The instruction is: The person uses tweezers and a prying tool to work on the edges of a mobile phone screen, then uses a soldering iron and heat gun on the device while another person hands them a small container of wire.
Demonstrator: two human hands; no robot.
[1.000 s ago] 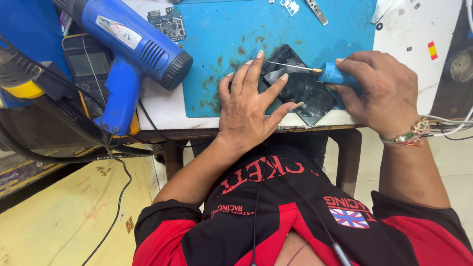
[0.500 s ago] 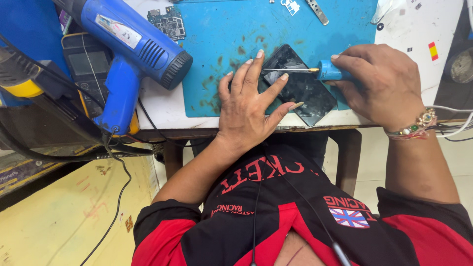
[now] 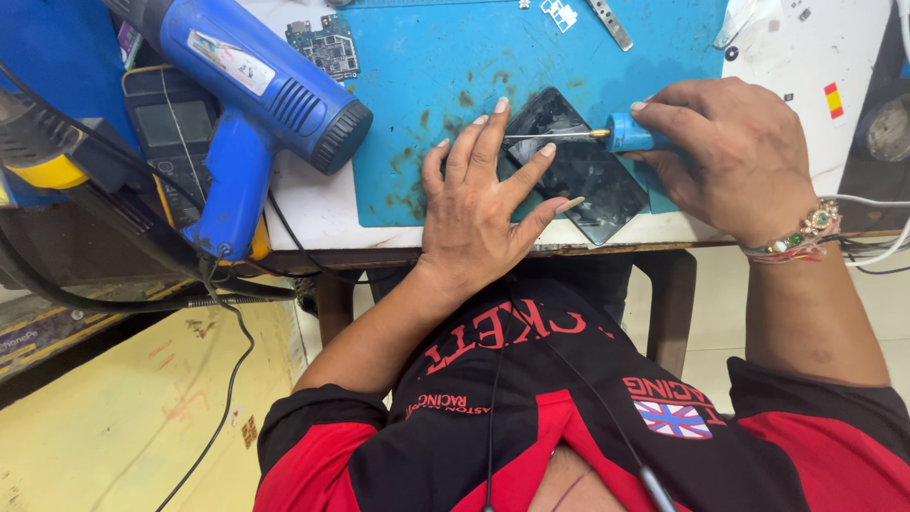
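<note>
Left hand: your left hand (image 3: 479, 204) lies flat with fingers spread, pinning the phone (image 3: 578, 171) to the mat (image 3: 445, 66); it presses down and grips nothing.
Right hand: your right hand (image 3: 730, 156) is closed around the blue handle of the screwdriver (image 3: 607, 137), its thin shaft running left across the phone toward your left fingertips.
Phone: a dark slab lying at an angle on the mat's near right corner, one corner reaching the table (image 3: 313, 204) edge, close to your body.
Step in hand: it looks like you are working the driver tip at the phone's upper left part, on a screw or a seam, while the other hand steadies it.
Next move: it seems to call for firm downward pressure from the left hand and a light, straight push on the tip so it doesn't slip across the dark surface.
Around: a blue heat gun (image 3: 256, 104) rests to the left over a meter (image 3: 175, 128); a circuit board (image 3: 327, 47) lies beyond it.
Hard to make out: your fingers cover the tip, so what it meets can't be told; whether the phone shows glass or back is unclear.
</note>
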